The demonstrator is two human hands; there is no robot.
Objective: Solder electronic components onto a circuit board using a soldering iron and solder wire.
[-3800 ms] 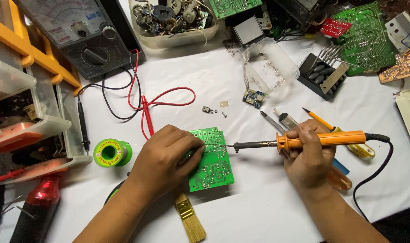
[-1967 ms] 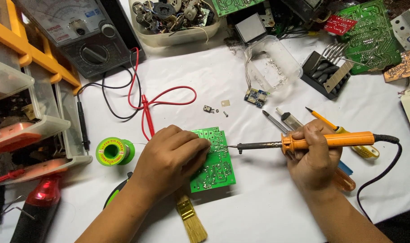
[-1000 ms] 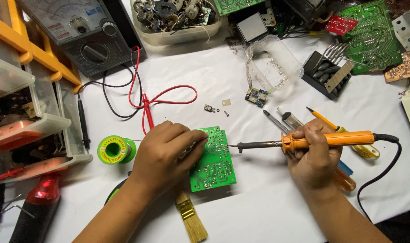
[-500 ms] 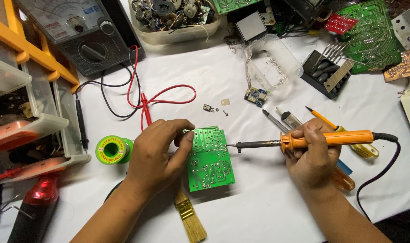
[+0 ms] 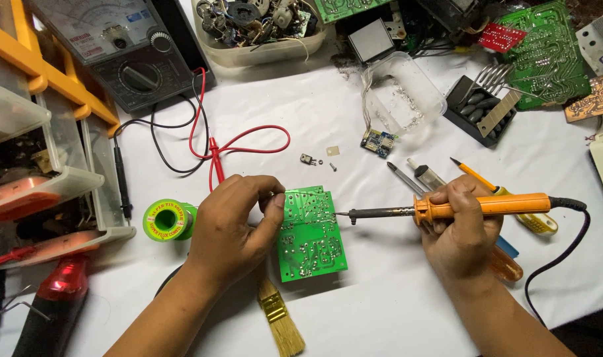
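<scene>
Between our hands, the green circuit board [image 5: 310,233], pinched by our left hand [image 5: 235,225], our right hand [image 5: 460,228] clamped around the orange soldering iron [image 5: 447,208], tip just beside the board's edge.

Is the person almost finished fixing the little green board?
Hard to tell. Many shiny solder spots already dot the green circuit board. The left hand holds its edge while the right hand holds the orange soldering iron, its tip at the board's edge. A few small parts lie unused nearby.
</scene>
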